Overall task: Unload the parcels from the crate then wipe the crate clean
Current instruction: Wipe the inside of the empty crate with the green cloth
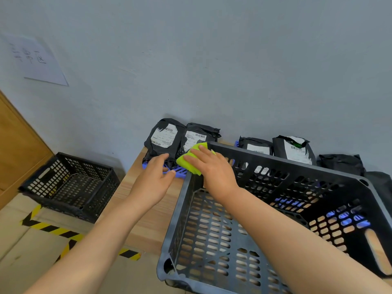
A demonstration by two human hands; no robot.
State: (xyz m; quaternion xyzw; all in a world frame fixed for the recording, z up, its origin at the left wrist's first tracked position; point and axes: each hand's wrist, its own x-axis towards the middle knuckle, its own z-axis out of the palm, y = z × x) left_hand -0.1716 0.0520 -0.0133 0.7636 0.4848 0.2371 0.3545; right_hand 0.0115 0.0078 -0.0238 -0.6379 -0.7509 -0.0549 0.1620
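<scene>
The empty crate (265, 219) sits on the table (148, 219), parcels (165, 139) lined along the far wall. The right hand (212, 166) presses a green cloth (191, 161) on its far-left corner; the left hand (157, 175) rests open. Firm strokes along the rim should work best.

Both bare arms reach forward, left hand (156, 172) flat with fingers spread, right hand (212, 168) pressing palm-down.

Head camera looks forward and down, close over the crate (275, 162).
</scene>
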